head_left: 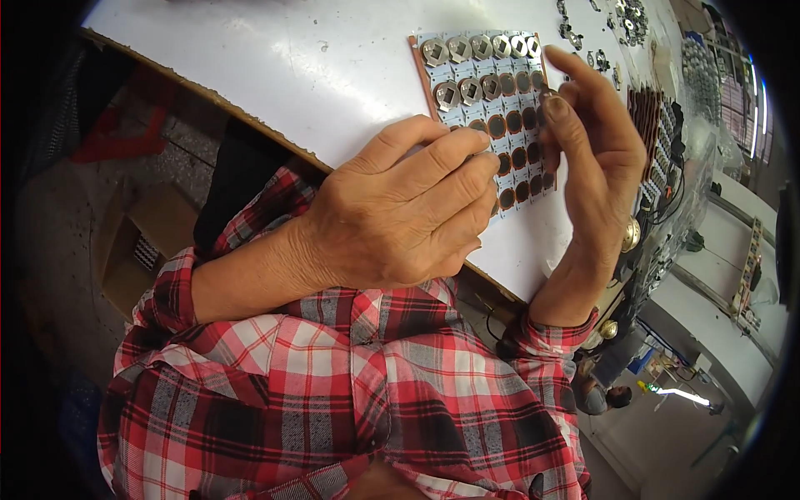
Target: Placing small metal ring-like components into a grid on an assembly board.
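A panel of joined small circuit boards [509, 105] lies on the white table in front of me. Round silver metal clips [447, 93] with angular openings fill its far row and the left part of the second. The other places show dark round pads [497, 126] with copper-coloured rims. Over the panel's near left part, my left hand [408, 204] has its fingers bent and drawn together; whatever they hold is hidden. My right hand [596, 137] is at the panel's right edge, thumb and fingers curled together around something small and dark that I cannot make out.
Loose small metal parts [631, 21] lie scattered at the table's far right. Stacked panels [646, 125] stand beyond my right hand. The table's wooden edge [208, 97] runs along my side. An open cardboard box [142, 242] is on the floor at left.
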The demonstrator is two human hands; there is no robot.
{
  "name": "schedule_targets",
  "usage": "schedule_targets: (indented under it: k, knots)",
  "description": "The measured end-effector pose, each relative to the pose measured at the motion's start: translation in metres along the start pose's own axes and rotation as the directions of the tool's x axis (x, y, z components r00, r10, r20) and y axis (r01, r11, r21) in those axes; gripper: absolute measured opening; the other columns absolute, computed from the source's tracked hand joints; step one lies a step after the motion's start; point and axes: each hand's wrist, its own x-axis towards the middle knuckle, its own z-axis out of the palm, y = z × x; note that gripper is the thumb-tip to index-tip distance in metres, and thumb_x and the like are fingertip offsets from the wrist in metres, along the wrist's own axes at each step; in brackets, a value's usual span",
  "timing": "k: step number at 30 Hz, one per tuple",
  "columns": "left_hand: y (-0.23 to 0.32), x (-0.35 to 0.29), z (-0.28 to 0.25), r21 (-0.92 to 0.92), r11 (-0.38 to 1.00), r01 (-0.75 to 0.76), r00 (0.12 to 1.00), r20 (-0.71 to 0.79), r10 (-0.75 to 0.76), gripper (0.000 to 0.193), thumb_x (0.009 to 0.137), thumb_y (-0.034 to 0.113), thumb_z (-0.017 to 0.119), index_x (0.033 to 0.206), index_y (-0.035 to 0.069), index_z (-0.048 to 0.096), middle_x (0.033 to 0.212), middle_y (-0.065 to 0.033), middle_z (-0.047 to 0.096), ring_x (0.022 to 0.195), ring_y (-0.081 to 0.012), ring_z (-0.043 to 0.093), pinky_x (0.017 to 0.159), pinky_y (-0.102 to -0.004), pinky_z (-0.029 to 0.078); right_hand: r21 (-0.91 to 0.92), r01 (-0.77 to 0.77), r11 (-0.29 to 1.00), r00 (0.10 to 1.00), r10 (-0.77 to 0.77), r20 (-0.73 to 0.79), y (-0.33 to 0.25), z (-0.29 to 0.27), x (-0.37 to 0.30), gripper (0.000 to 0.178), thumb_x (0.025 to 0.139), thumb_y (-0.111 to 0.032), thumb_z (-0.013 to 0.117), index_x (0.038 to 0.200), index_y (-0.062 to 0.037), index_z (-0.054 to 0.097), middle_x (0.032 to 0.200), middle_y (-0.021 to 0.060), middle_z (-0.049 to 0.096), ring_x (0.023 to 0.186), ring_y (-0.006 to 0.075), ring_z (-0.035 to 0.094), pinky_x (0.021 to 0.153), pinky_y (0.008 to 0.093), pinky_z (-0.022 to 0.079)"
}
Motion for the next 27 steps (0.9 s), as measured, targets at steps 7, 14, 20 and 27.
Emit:
schedule_targets:
  k: [7, 14, 20, 27]
  knots:
    - [-0.001, 0.0, 0.002, -0.003, 1.0, 0.004, 1.0, -0.019, -0.004, 0.038, 0.059, 0.026, 0.073, 0.091, 0.005, 0.075, 0.107, -0.0064, 0.072, 0.107, -0.0235, 0.069, 0.085, -0.0386, 0.057, -0.034, -0.018, 0.999, 0.999, 0.017, -0.033, 0.005, 0.01, 0.005, 0.019, 0.097, 0.001, 0.068, 0.116, 0.0016, 0.071, 0.089, -0.0008, 0.069, 0.068, 0.0028, 0.056, 0.059, 0.0167, 0.043]
    - [-0.001, 0.0, 0.001, -0.003, 1.0, -0.002, 1.0, -0.015, 0.002, 0.038, 0.061, 0.026, 0.074, 0.092, 0.005, 0.075, 0.107, -0.0068, 0.072, 0.109, -0.0235, 0.069, 0.086, -0.0392, 0.056, -0.052, 0.009, 0.999, 0.998, -0.012, -0.057, 0.005, 0.015, 0.004, 0.019, 0.093, 0.002, 0.073, 0.112, 0.0029, 0.073, 0.09, 0.0022, 0.074, 0.074, 0.0048, 0.066, 0.061, 0.0169, 0.048]
    - [0.0, -0.002, 0.001, 0.0, 1.0, -0.002, 1.0, -0.003, 0.002, 0.037, 0.063, 0.026, 0.074, 0.093, 0.005, 0.075, 0.108, -0.0072, 0.072, 0.11, -0.0238, 0.069, 0.087, -0.0392, 0.056, -0.118, 0.033, 0.992, 0.998, -0.039, -0.047, 0.012, 0.013, 0.005, 0.02, 0.092, -0.003, 0.077, 0.112, 0.0005, 0.074, 0.094, 0.0001, 0.075, 0.075, 0.0024, 0.061, 0.064, 0.0164, 0.045]
    - [0.001, 0.0, 0.001, -0.005, 1.0, -0.002, 1.0, 0.003, 0.002, 0.035, 0.065, 0.024, 0.073, 0.094, 0.004, 0.074, 0.108, -0.0077, 0.072, 0.11, -0.024, 0.068, 0.088, -0.0401, 0.056, -0.16, 0.045, 0.986, 0.998, -0.052, -0.037, 0.012, 0.01, 0.006, 0.011, 0.093, 0.002, 0.073, 0.103, 0.0006, 0.075, 0.086, 0.0012, 0.073, 0.074, 0.0051, 0.065, 0.064, 0.0202, 0.051]
